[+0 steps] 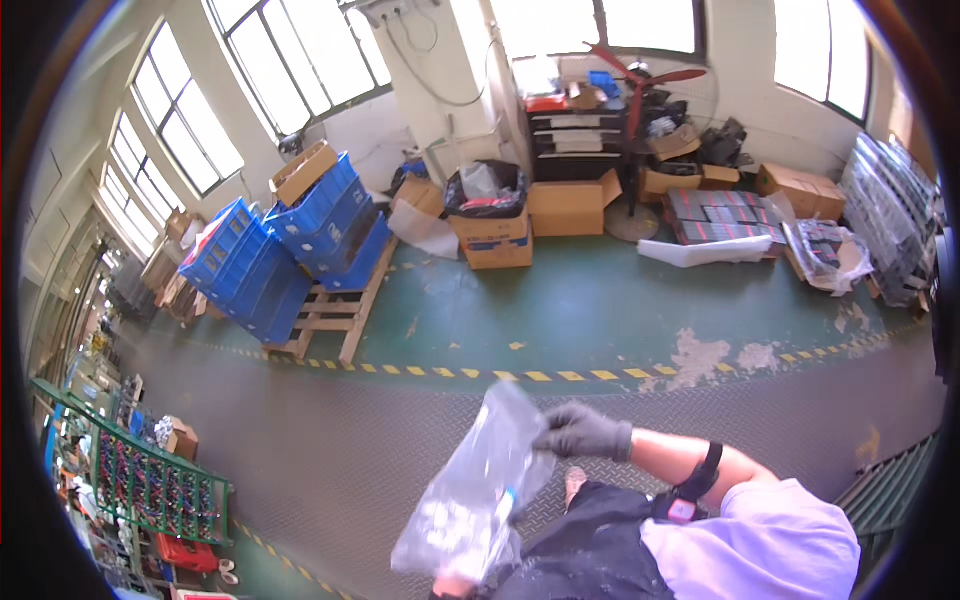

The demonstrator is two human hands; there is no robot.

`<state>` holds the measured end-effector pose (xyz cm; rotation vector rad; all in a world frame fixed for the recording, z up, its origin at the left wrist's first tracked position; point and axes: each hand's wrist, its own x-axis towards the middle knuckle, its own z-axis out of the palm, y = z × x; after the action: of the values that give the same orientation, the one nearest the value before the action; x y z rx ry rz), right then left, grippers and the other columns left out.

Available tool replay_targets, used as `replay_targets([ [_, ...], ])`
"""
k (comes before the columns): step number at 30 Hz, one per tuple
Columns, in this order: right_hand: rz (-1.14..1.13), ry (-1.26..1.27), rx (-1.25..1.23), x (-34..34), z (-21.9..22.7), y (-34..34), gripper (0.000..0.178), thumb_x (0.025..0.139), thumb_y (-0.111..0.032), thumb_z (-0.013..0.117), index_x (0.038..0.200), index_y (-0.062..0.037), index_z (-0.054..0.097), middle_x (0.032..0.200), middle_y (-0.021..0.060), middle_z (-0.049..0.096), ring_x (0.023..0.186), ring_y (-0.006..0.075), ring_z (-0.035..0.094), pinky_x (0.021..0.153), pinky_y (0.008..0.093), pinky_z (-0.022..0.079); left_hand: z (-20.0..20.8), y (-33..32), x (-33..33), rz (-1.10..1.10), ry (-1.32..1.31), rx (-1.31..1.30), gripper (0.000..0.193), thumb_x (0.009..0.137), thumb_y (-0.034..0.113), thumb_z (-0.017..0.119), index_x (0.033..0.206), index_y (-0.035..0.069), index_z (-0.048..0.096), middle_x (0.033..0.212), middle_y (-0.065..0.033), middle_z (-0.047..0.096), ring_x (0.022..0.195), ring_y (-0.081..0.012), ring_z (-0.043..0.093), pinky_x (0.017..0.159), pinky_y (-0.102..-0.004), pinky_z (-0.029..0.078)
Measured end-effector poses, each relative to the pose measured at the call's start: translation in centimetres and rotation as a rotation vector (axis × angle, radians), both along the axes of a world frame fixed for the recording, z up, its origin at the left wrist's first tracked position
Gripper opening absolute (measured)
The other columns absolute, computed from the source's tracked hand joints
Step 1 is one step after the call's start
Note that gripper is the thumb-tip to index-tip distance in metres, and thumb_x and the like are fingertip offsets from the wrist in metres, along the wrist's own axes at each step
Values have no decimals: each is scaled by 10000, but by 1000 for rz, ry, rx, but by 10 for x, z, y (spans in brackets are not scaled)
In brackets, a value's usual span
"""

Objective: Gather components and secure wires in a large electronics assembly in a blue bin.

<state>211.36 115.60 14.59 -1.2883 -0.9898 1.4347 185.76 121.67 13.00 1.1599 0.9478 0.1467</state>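
Observation:
A clear plastic bag hangs in front of my body, crumpled, with whitish contents showing in its lower part. My right hand, in a dark grey glove, pinches the bag's edge near its upper right side, fingers closed. A small bit of my left hand or wrist shows at the lower edge beneath the bag. The bag covers its fingers, so their grip cannot be made out.
Stacked blue crates stand on a wooden pallet ahead left. A lined cardboard box, a red-bladed fan and wrapped stacks line the wall. A green rack holds small parts at left. Green railings rise at right.

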Motion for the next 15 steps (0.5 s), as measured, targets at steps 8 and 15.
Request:
replay_targets([
  [8, -591, 75, -112, 197, -16, 259, 224, 929, -239, 626, 832, -38, 614, 635, 46, 576, 446, 111, 466, 408, 270, 385, -15, 202, 43, 392, 33, 68, 315, 950, 223, 581, 1208, 41, 559, 765, -67, 629, 558, -95, 528, 496, -240, 434],
  [15, -861, 108, -208, 331, -78, 453, 199, 921, -220, 597, 869, -28, 611, 651, 60, 579, 456, 131, 470, 429, 309, 412, -89, 400, 77, 763, 50, -109, 233, 962, 220, 572, 1146, 78, 572, 749, -67, 613, 498, -99, 505, 450, -260, 426],
])
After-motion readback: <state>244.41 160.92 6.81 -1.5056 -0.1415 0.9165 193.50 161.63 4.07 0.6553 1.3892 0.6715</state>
